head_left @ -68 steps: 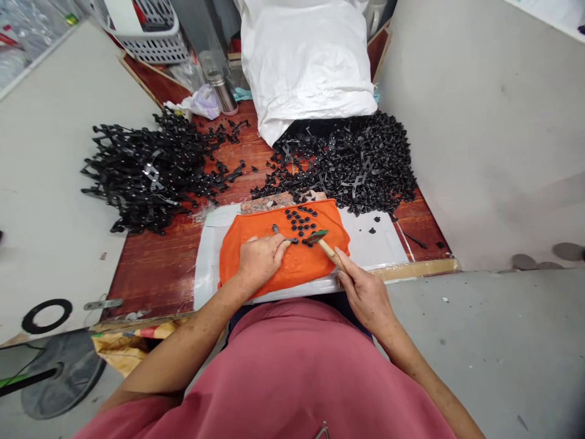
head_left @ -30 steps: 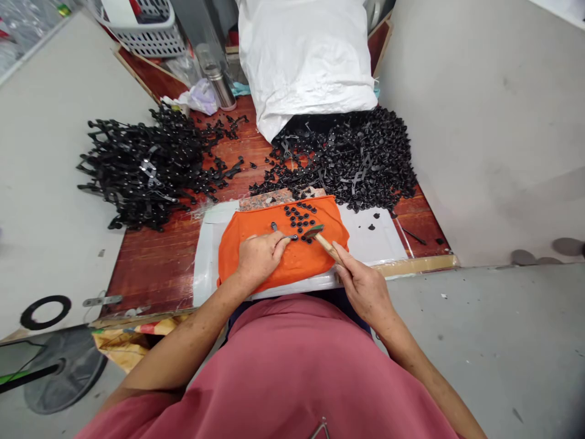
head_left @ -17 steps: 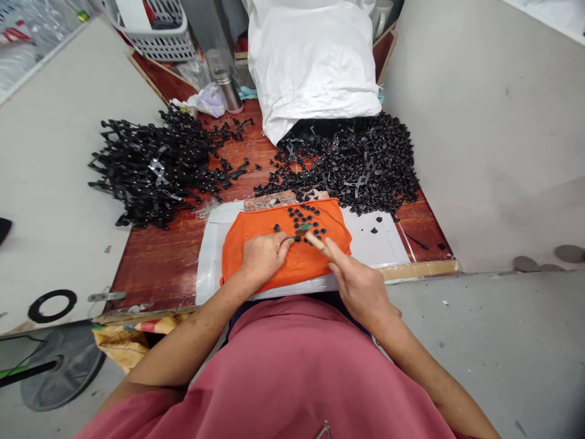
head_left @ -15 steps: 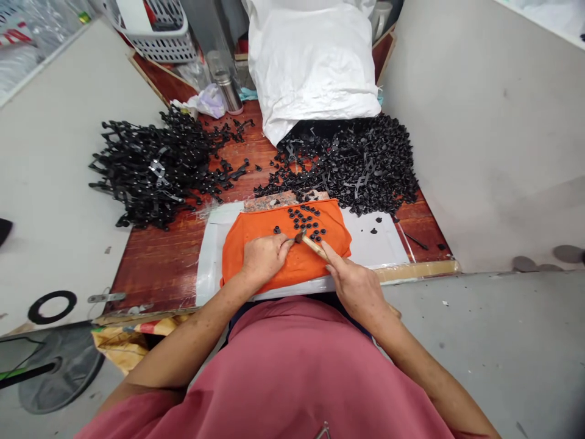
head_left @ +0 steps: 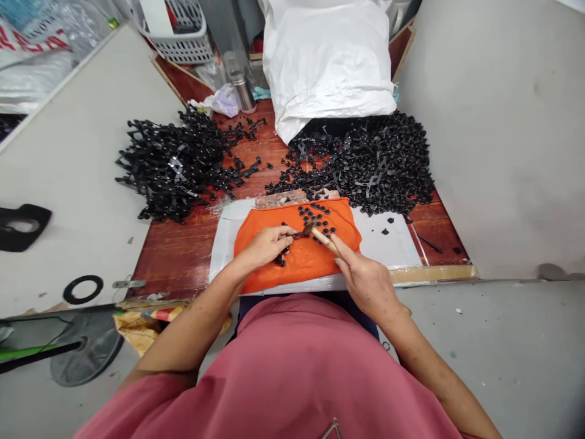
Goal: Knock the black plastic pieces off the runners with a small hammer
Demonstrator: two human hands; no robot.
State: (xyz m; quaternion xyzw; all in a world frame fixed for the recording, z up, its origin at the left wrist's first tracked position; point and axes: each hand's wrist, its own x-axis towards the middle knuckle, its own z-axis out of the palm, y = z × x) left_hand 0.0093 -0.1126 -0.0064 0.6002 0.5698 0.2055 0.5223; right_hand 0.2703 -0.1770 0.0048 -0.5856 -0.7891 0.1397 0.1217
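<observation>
My left hand (head_left: 267, 245) pinches a small black linked plastic piece (head_left: 298, 234) over an orange cloth (head_left: 260, 274). More black bits (head_left: 280, 260) show below its fingers; whether they belong to the same piece I cannot tell. In my right hand (head_left: 368, 283) is a small hammer (head_left: 325, 241), gripped by its wooden handle. Its head is close against the end of the black piece, and contact is unclear. Just beyond the head, several round black buttons (head_left: 313, 214) lie on the cloth.
At the back left rises a tangled heap of black linked pieces (head_left: 169, 167). Loose black buttons (head_left: 388, 164) are piled at the back right, below a white sack (head_left: 326, 67). A steel flask (head_left: 242, 92) and a grey basket (head_left: 185, 47) stand behind. One thin dark rod (head_left: 429, 244) lies at right.
The view has shifted, so things appear farther right. My left hand has flattened, and black bits now show beneath it. The hammer head stays near my left fingertips.
</observation>
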